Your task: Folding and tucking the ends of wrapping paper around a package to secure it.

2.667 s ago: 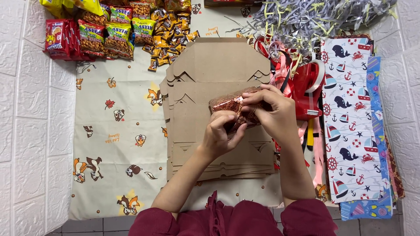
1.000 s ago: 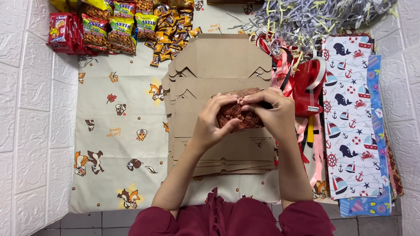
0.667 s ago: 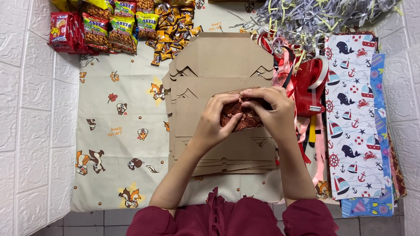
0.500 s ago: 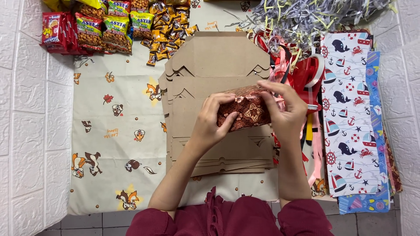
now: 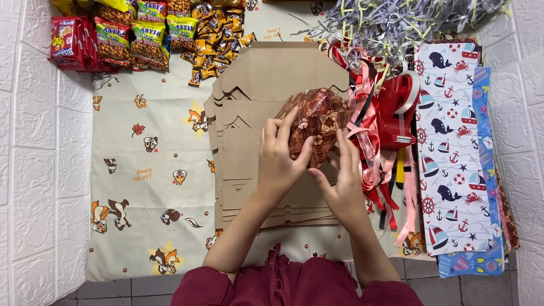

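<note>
A small parcel [image 5: 318, 119] wrapped in shiny brown-red patterned paper is held up over a stack of flat brown cardboard box blanks [image 5: 266, 85]. My left hand [image 5: 280, 161] grips the parcel's left side, thumb on its front. My right hand [image 5: 340, 178] is under and against its lower right edge, fingers spread upward. The parcel stands on end, tilted away from me.
A red tape dispenser [image 5: 399, 107] and tangled ribbons [image 5: 365, 130] lie right of the blanks. Sheets of patterned wrapping paper [image 5: 453, 153] are at the far right, shredded paper [image 5: 408, 20] at the top, snack packets [image 5: 130, 37] at top left. A cartoon-print cloth [image 5: 147, 187] covers the floor.
The parcel has been turned from lying sideways to standing on end and lifted away from me. My right hand dropped from its top right edge to below it.
</note>
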